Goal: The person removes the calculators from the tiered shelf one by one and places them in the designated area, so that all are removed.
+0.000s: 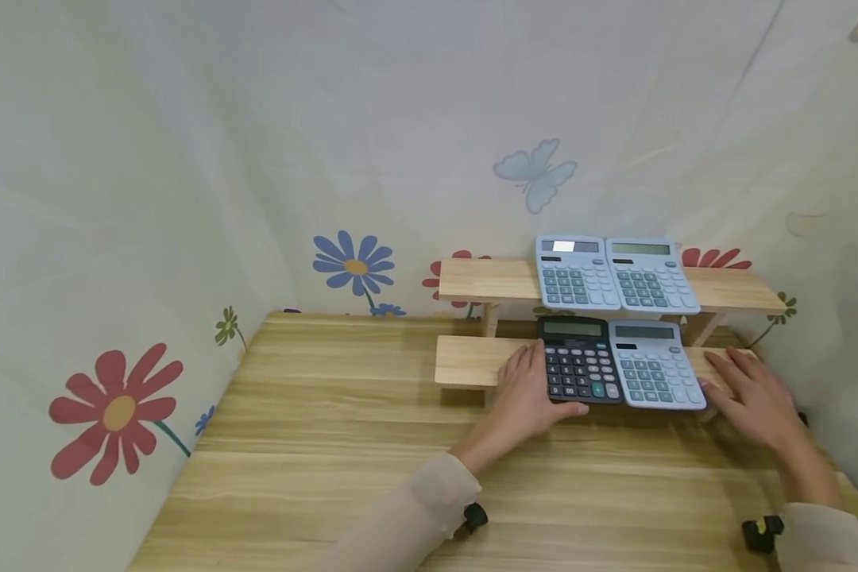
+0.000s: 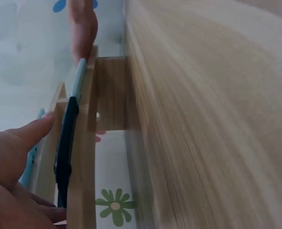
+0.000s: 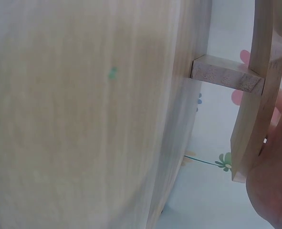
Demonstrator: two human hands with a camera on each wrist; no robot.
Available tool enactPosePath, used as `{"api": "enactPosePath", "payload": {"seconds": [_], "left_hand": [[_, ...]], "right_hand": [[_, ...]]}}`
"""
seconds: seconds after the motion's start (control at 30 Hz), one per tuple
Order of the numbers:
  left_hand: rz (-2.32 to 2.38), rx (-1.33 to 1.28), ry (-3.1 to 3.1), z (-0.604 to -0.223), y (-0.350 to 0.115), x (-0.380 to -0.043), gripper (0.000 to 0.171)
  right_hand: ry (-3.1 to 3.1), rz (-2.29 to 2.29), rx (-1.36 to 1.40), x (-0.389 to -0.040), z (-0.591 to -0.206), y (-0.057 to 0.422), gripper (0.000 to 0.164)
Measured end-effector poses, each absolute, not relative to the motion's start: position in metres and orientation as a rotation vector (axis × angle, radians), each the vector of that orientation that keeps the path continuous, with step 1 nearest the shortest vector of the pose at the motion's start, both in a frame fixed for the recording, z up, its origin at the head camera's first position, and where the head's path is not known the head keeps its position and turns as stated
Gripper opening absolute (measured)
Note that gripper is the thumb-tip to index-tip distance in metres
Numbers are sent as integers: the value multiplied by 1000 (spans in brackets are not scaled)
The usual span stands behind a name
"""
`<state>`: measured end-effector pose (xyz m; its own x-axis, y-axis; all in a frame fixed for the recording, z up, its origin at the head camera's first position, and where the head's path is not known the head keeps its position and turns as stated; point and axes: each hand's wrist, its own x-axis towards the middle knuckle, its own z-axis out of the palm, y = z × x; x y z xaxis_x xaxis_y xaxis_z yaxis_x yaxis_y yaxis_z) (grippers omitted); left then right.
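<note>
On the lower step of a wooden two-step shelf point(image 1: 472, 361), a black calculator point(image 1: 579, 361) and a light blue calculator point(image 1: 655, 364) lie side by side. My left hand point(image 1: 529, 397) is at the black one's left edge, fingers extended along its side and thumb spread by the front. In the left wrist view that thumb point(image 2: 33, 133) stands apart from the black calculator point(image 2: 67, 148). Beside the blue calculator's right edge, my right hand point(image 1: 758, 401) rests on the shelf end with fingers stretched out; its thumb tip is at that edge. Part of the right hand point(image 3: 274, 176) shows in the right wrist view.
Two more light blue calculators, a left one point(image 1: 577, 274) and a right one point(image 1: 651, 274), lie together on the upper step point(image 1: 486, 280). The shelf stands on a wood-grain table point(image 1: 314, 413), near a flower-printed cloth backdrop point(image 1: 400, 119).
</note>
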<state>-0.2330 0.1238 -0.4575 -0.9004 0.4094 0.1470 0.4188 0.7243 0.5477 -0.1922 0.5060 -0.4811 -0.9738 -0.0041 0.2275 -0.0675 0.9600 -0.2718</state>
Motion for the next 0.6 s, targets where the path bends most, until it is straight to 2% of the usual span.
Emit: {"api": "enactPosePath", "payload": {"seconds": [0.1, 0.6], "left_hand": [[-848, -661, -2921, -461, 129, -238, 128], [-756, -648, -2883, -467, 131, -239, 124]], "right_hand": [[-2888, 408, 42, -194, -482, 504, 72], [-2894, 425, 19, -194, -481, 504, 72]]}}
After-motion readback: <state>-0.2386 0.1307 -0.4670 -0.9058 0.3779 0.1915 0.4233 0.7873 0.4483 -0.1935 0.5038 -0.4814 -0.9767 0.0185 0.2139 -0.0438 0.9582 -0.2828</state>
